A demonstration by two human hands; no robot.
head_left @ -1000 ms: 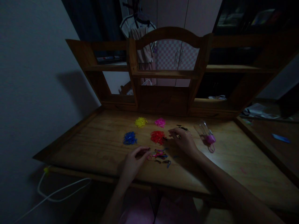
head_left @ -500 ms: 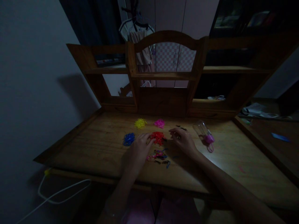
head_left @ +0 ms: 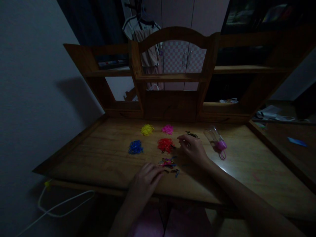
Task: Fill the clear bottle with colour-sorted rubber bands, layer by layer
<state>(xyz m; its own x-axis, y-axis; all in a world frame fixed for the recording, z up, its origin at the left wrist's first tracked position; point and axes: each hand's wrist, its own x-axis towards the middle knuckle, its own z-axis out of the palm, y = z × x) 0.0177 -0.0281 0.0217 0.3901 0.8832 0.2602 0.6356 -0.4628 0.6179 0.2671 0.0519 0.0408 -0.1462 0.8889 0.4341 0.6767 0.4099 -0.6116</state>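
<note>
On the wooden desk (head_left: 103, 154) lie sorted heaps of small rubber bands: yellow (head_left: 147, 129), pink (head_left: 167, 129), blue (head_left: 135, 147) and red (head_left: 165, 144). A small mixed-colour heap (head_left: 169, 163) lies nearer to me. My left hand (head_left: 145, 179) rests flat on the desk, fingers stretched toward the mixed heap. My right hand (head_left: 192, 148) sits right of the red heap, fingertips pinched together near a few dark bands (head_left: 192, 134). What they pinch is too small to make out.
A clear bottle with a pink cap (head_left: 216, 140) lies on its side right of my right hand. A wooden hutch with shelves (head_left: 172, 79) stands along the desk's back. A white cable (head_left: 61, 205) hangs off the desk's front left. The room is dim.
My left hand reached up to the red heap, then drew back toward me and now lies flat beside the mixed heap. My right hand has hardly moved.
</note>
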